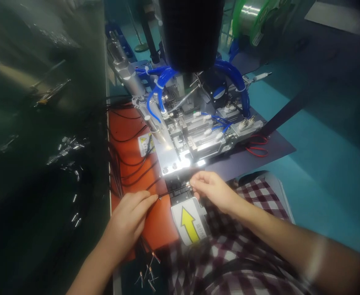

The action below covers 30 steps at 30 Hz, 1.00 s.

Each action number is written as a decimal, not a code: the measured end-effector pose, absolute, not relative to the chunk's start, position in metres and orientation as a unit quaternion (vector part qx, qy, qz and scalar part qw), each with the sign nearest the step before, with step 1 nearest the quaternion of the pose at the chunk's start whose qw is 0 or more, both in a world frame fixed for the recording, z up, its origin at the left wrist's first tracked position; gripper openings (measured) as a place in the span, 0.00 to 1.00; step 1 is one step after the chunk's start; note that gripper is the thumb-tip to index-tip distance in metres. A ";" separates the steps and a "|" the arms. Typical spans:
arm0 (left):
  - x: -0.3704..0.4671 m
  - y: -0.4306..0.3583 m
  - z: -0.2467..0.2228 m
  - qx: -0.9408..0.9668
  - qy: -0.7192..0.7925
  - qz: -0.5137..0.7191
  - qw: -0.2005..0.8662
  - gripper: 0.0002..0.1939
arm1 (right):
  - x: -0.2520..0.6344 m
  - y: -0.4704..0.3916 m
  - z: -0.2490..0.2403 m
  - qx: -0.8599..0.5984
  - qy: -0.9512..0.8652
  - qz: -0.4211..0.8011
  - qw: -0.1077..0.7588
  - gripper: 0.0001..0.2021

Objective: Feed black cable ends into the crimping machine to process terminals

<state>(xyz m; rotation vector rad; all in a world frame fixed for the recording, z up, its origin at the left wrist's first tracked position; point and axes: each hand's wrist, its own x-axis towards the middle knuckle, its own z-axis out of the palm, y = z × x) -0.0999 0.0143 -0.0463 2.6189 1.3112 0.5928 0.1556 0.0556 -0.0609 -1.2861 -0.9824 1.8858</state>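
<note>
My left hand (132, 213) is closed on a thin black cable (171, 191), which runs right from its fingertips across the front track of a metal machine (195, 139). My right hand (212, 188) pinches a small shiny connector (188, 185) at the cable's right end, just below the machine's bright front edge. The connector is partly covered by my fingertips, so its exact type cannot be made out. Below the cable, a white plate with a yellow arrow (188, 223) sits on the machine's front.
Several black cables lie over an orange surface (124, 143) on the left. Loose shiny connectors (67, 149) are scattered on a dark tabletop. Blue air hoses (164, 80) curve above the machine, under a dark cylinder (190, 32). A green wire spool (250, 18) stands behind; cable ends (149, 272) hang below.
</note>
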 end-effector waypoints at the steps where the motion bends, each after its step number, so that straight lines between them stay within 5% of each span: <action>1: -0.099 0.015 -0.046 0.871 0.440 0.202 0.085 0.17 | 0.156 0.056 -0.062 -0.484 -0.366 0.727 0.322 0.10; 19: -0.087 0.013 -0.036 0.839 0.477 0.230 0.122 0.14 | 0.200 0.021 -0.070 -0.527 -0.379 0.674 0.353 0.19; 30: -0.084 0.010 -0.030 0.841 0.467 0.245 0.119 0.13 | 0.242 -0.046 -0.112 -0.569 -0.389 0.674 0.266 0.16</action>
